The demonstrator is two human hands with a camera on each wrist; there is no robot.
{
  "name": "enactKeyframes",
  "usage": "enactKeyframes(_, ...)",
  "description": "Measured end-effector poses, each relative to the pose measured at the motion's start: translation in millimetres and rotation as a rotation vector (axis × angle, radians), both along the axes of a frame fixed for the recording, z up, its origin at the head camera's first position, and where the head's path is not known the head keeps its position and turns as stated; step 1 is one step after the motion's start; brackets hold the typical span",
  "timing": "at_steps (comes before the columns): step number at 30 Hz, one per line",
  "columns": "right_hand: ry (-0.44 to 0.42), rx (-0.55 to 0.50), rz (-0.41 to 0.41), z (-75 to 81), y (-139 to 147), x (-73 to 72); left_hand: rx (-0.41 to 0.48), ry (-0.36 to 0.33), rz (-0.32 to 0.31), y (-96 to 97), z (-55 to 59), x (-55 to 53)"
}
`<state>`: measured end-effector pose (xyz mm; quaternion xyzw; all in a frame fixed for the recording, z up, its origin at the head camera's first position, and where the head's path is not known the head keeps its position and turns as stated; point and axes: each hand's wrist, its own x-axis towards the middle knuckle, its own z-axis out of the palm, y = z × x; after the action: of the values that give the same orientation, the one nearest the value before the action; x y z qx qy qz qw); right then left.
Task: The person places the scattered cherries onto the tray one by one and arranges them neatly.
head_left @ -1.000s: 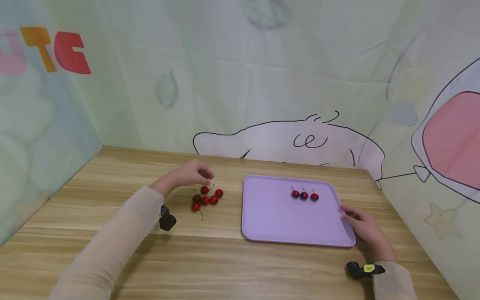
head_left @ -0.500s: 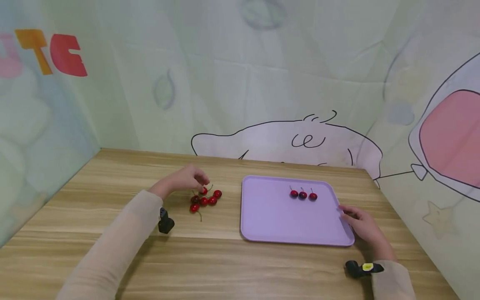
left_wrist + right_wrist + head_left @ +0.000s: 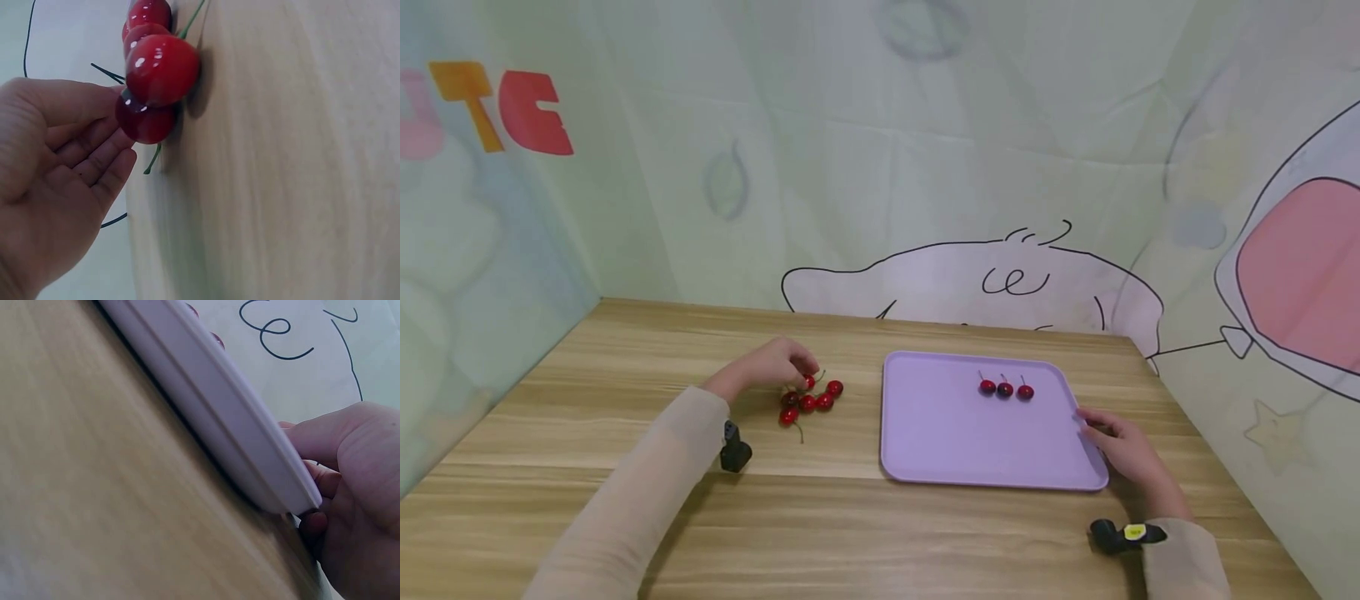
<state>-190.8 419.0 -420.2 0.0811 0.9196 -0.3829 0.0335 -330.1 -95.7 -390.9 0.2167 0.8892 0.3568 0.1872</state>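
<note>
My left hand (image 3: 775, 363) reaches down at the far side of a loose group of red cherries on the table. Its thumb and fingers pinch one cherry (image 3: 809, 382), whose green stem sticks out to the right. In the left wrist view, a dark cherry (image 3: 145, 119) and a bright red cherry (image 3: 164, 69) partly cover the fingertips of the left hand (image 3: 62, 156). My right hand (image 3: 1127, 450) grips the right rim of a flat lilac tray (image 3: 970, 442). Seen from the right wrist, the hand (image 3: 356, 481) wraps the corner of the tray (image 3: 212, 406).
Three cherries stand in a row near the tray's back edge, the middle one (image 3: 1004, 390) darkest. Several cherries, among them a front one (image 3: 788, 416) with a long stem, lie left of the tray. A printed cloth backdrop (image 3: 850, 192) rises behind the wooden table (image 3: 850, 533).
My left hand has come down and slightly left onto the rear cherry, its fingers closing around it. My right hand stays on the tray rim. The head view has shifted slightly.
</note>
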Motion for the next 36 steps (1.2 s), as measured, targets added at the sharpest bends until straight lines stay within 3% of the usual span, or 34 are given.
enactKeyframes(13, -0.002, -0.007, -0.002, -2.1, 2, 0.1, 0.015, 0.038, -0.004, 0.5, -2.6, 2.7)
enactKeyframes(26, 0.000, -0.004, -0.001, 0.9, -1, 1.1, 0.038, 0.012, 0.060, 1.7, 2.5, 6.5)
enactKeyframes(36, 0.003, -0.017, 0.002, 2.5, -3, 2.8, 0.068, 0.107, 0.073, 19.9, 13.8, 7.0)
